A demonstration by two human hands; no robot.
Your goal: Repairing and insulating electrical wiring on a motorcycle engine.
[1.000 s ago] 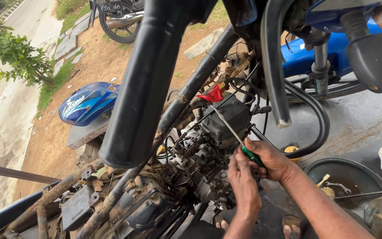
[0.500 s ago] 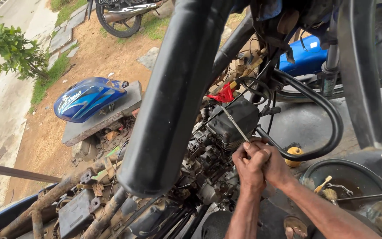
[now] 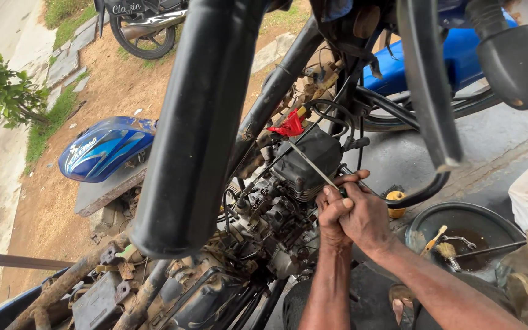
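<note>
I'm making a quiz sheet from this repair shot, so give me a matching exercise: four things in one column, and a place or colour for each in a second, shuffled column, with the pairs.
Things:
1. fuel tank
2. metal pan
3. screwdriver
4. red clip

Places or colours:
A. gripped by the left hand and right hand together
B. blue, lying on a slab at the left
C. on the ground at the right, with a brush in it
D. just above the dark engine block

Pairs: 1-B, 2-C, 3-A, 4-D
</note>
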